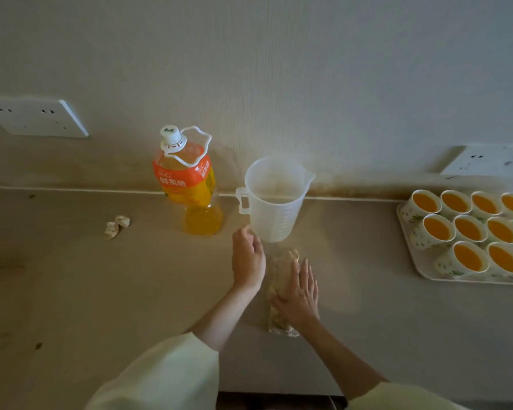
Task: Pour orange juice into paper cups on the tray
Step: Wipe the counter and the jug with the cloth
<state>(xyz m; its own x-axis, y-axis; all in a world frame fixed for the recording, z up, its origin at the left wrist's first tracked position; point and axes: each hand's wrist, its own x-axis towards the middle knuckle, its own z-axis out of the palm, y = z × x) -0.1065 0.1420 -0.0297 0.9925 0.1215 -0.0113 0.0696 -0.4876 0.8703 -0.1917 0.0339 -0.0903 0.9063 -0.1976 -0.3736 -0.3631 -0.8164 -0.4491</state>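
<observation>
A capped orange juice bottle stands upright against the wall, with juice left in its lower part. To its right stands an empty translucent measuring jug. At the far right a white tray holds several paper cups filled with orange juice. My right hand lies flat, fingers spread, pressing a juice-stained paper towel onto the counter in front of the jug. My left hand rests beside it, fingers loosely curled just below the jug's base, holding nothing.
A crumpled tissue lies on the counter left of the bottle. Wall sockets sit at the left and right. Orange stains mark the wall behind the jug. The counter's front edge runs near my sleeves.
</observation>
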